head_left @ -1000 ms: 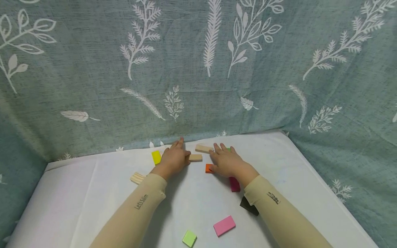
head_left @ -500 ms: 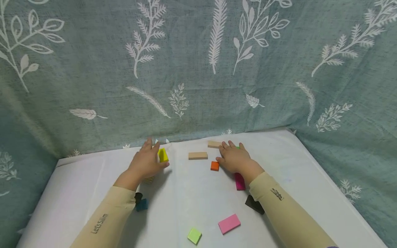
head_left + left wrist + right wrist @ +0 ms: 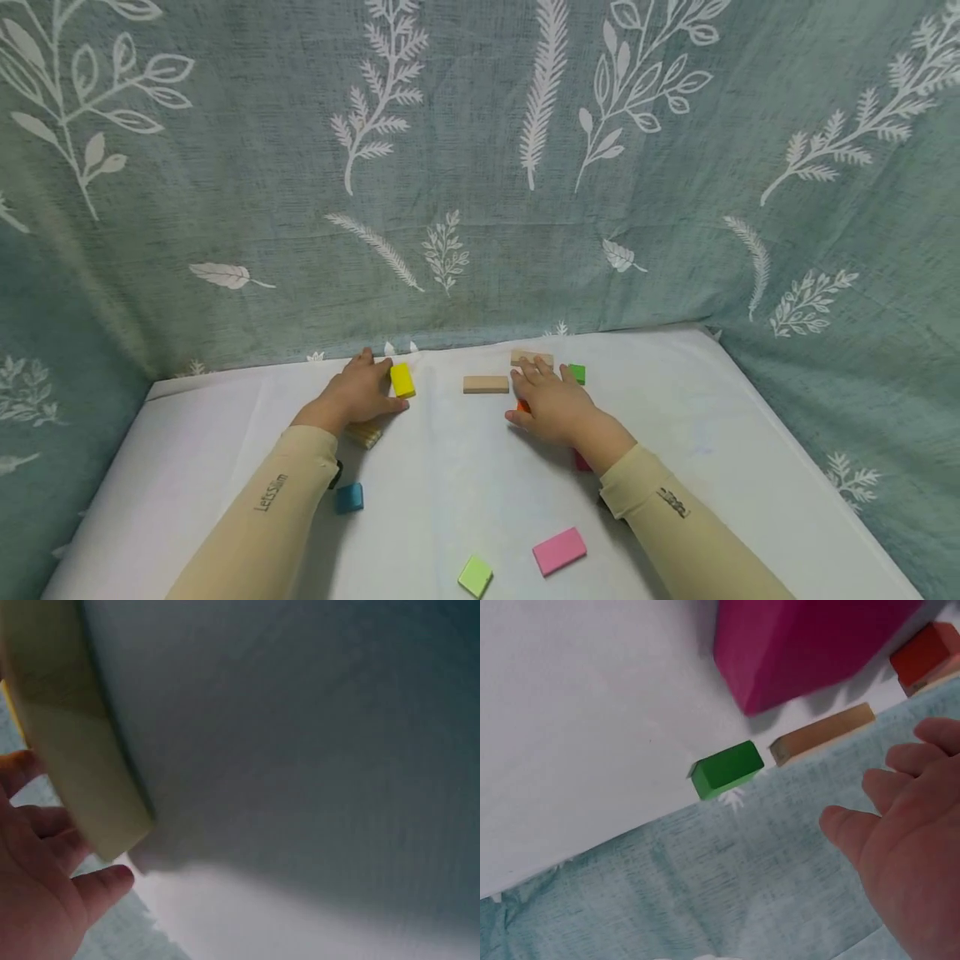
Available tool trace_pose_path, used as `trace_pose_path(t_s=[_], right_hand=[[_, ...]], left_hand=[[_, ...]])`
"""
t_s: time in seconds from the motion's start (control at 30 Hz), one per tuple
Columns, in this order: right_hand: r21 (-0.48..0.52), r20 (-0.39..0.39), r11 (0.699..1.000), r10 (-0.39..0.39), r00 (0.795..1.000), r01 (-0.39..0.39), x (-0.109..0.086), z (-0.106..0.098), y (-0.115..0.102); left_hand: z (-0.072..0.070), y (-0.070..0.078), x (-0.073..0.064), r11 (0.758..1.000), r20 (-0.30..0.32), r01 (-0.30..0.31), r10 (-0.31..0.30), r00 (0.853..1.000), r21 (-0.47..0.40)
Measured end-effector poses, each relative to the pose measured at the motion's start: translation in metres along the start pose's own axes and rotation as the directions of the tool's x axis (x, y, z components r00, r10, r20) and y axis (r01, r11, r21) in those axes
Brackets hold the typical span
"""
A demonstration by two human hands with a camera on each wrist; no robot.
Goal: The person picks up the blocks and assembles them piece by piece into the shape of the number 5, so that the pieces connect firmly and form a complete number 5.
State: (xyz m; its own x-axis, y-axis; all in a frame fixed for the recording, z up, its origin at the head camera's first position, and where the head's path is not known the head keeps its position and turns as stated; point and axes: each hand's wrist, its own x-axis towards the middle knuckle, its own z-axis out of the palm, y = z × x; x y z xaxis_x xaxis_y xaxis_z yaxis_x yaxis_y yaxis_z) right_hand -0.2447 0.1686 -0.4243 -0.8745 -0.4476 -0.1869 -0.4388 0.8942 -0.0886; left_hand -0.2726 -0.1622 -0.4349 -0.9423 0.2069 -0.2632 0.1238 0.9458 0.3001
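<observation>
Left hand (image 3: 358, 389) and right hand (image 3: 558, 404) spread; beside the left, I judge the yellow oblong wood-like block (image 3: 403, 380) light, stiff, best side-pinched.

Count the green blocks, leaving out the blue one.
2: a lime-green block low in the head view and a darker green block beside the right hand. More may be hidden.

Yellow block (image 3: 402, 380), green block (image 3: 577, 373), white-leafed teal cloth (image 3: 480, 150)

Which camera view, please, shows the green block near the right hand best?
The right wrist view: it shows the green block large and unobstructed. The head view shows it small, beside the right hand; the left wrist view doesn't show it.
</observation>
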Motion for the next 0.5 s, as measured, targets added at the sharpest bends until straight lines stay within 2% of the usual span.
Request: trace_pose_path(t_s=[0.23,0.5], right_hand=[[-0.016,-0.002,1.000,-0.022,1.000,0.022,-0.002,0.002,-0.007],[0.001,0.023,1.000,-0.019,1.000,0.019,0.002,0.008,-0.010]], left_hand=[[0.004,-0.003,0.004,0.998,-0.049,-0.052,0.050,0.998,-0.037],[0.009,0.020,-0.003,0.996,-0.060,-0.078,0.075,0.995,-0.044]])
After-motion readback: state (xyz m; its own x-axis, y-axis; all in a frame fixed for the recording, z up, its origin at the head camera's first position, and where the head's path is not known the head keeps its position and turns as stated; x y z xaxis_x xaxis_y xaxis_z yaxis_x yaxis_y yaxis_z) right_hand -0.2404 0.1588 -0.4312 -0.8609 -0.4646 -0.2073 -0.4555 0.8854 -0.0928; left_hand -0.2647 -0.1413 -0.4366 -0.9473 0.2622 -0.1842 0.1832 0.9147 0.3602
